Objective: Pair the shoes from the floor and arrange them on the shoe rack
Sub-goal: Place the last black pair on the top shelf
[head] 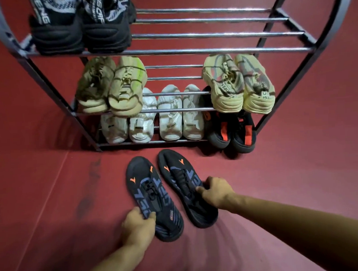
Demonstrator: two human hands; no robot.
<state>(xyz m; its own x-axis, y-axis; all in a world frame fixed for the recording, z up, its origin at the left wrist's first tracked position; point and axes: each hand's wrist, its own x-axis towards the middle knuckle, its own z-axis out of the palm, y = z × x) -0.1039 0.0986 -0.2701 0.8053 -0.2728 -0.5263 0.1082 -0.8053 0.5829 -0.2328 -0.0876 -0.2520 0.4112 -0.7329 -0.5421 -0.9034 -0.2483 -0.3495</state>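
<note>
A: Hand status?

B: Left hand (137, 228) pinched shut on the collar of the left dark shoe (154, 196). Right hand (215, 192) closed on the collar of the right dark shoe (185, 184).

A: Where are the shoes vs the hands?

B: Both on the red floor (279, 171), side by side, toes pointing at the shoe rack (211, 50). Each hand sits at the heel end; the toes extend away from the hands. Can't tell if the heels are lifted.

A: Rack contents?

B: Top shelf: black-and-white pair (81, 24) at left, rest bare bars. Middle: tan pair (111, 87) left, tan pair with red streaks (237, 82) right. Bottom: two white pairs (152, 116), then black pair with red tabs (231, 130) at right.
</note>
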